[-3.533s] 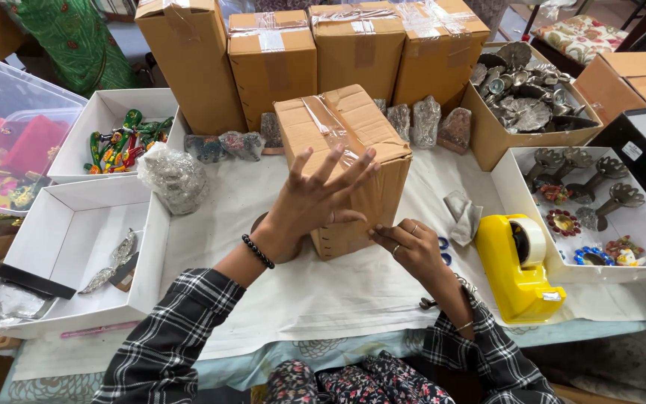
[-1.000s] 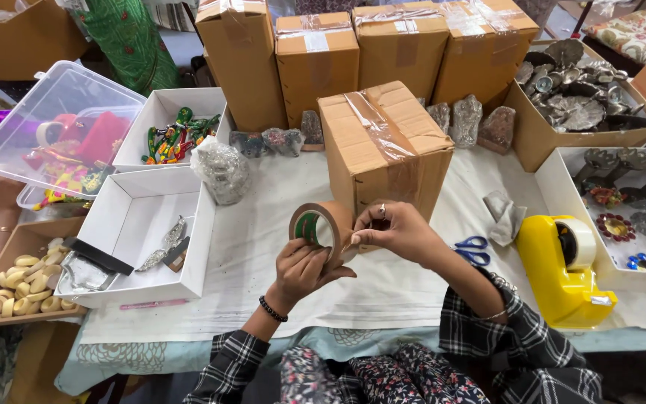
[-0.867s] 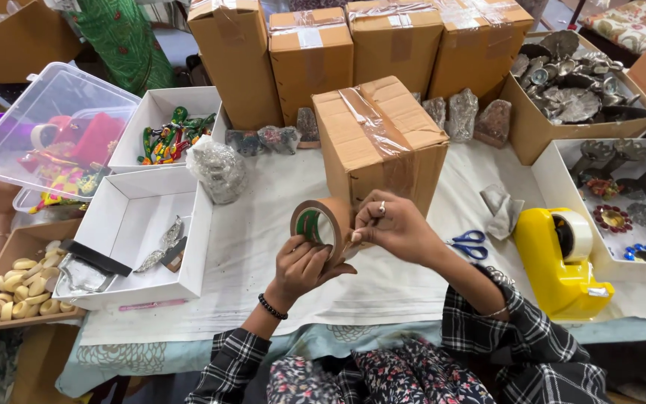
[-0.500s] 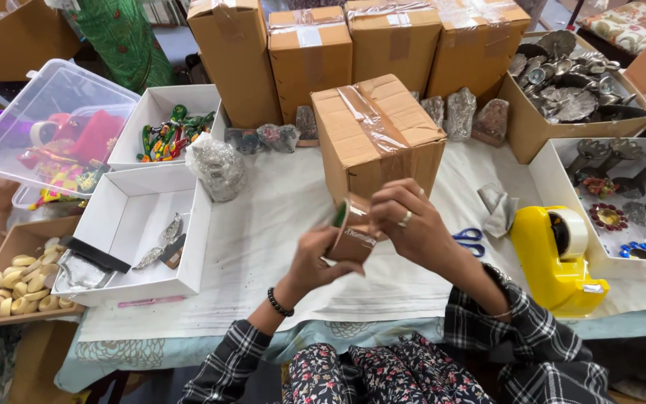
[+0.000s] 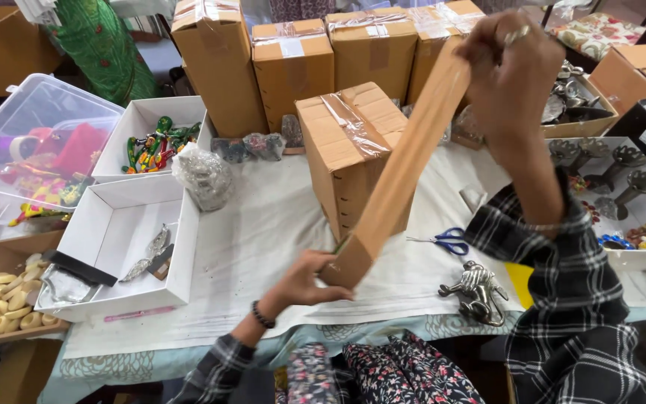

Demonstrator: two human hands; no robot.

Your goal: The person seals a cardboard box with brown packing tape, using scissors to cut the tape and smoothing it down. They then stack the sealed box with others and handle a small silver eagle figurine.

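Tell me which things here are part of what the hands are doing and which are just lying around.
In use:
left hand holding the tape roll
right hand pulling out the brown tape strip
sealed cardboard box just behind the strip

Lying about:
blue-handled scissors
metal figurine
white tray
clear plastic bin
stacked boxes at the back

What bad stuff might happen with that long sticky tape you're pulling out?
The brown tape strip is stretched long between the left hand, which holds the roll, and the raised right hand. It might twist and stick to itself. It also passes close in front of the taped cardboard box, so it may grab the box in the wrong spot. The scissors lie out of either hand's grasp.
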